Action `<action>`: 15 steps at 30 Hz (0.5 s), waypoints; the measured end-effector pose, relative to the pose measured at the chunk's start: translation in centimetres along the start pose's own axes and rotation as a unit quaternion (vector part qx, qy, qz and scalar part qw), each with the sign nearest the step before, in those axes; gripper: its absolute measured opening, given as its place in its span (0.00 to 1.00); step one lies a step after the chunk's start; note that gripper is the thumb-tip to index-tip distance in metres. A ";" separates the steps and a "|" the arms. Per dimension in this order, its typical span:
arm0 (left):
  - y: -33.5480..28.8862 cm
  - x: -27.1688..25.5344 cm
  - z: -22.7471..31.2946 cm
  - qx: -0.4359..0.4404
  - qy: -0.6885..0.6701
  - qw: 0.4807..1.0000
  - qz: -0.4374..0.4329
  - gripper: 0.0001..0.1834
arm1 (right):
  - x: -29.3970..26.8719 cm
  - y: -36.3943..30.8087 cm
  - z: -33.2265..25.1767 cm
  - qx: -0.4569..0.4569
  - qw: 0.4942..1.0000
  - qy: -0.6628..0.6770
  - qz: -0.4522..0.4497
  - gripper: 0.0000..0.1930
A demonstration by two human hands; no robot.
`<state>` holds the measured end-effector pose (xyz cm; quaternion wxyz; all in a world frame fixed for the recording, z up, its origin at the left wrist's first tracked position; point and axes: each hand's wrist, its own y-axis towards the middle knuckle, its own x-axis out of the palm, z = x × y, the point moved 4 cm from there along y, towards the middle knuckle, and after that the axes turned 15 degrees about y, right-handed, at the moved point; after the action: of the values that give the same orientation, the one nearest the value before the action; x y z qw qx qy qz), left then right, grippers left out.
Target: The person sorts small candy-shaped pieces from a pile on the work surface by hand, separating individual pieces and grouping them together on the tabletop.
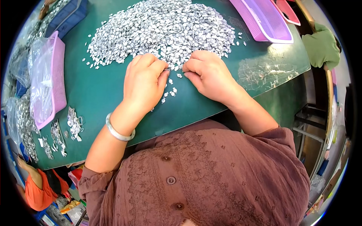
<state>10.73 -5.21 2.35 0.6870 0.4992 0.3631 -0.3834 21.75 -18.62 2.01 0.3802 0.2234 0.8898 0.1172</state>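
A wide pile of small silvery metal pieces (162,30) covers the far middle of the green table (102,90). At its near edge, my left hand (145,81) is closed, thumb and forefinger pinched together. My right hand (209,75) is pinched in the same way, a short gap to the right of it. Whatever is between the fingertips of either hand is too small to make out. Several loose silvery pieces (173,90) lie on the table between my hands and just below them. A pale bangle (120,130) circles my left wrist.
On the left stand a pink basket (58,83) with clear plastic bags and a blue crate (68,17). Silvery chains (74,122) lie nearby. Another pink basket (281,35) is at far right. People in orange (36,192) and green (320,47) are at the sides.
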 end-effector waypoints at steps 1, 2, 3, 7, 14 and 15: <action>0.1 0.2 0.1 0.005 0.006 1.000 0.005 0.06 | 0.0 0.0 0.0 0.004 1.000 0.002 -0.005 0.04; 0.2 0.3 0.1 0.006 0.005 1.000 0.005 0.06 | 0.1 -0.1 -0.1 0.008 1.000 0.003 -0.011 0.04; 0.2 0.5 0.0 0.010 0.005 1.000 0.001 0.07 | 0.1 -0.1 -0.1 0.008 1.000 0.003 -0.011 0.04; 0.3 0.7 0.0 0.011 -0.003 1.000 -0.003 0.07 | 0.6 -0.1 -0.5 -0.021 1.000 -0.014 -0.017 0.05; 0.3 0.7 0.0 0.009 -0.021 1.000 -0.014 0.06 | 0.8 -0.3 -0.4 -0.003 0.998 -0.051 -0.037 0.03; 0.3 0.7 0.0 0.009 -0.024 1.000 -0.013 0.06 | 0.7 -0.4 -0.4 -0.003 0.998 -0.051 -0.037 0.03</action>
<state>11.30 -5.23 1.87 0.6863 0.4911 0.3493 -0.4071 20.89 -18.60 1.69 0.4298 0.1948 0.8766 0.0944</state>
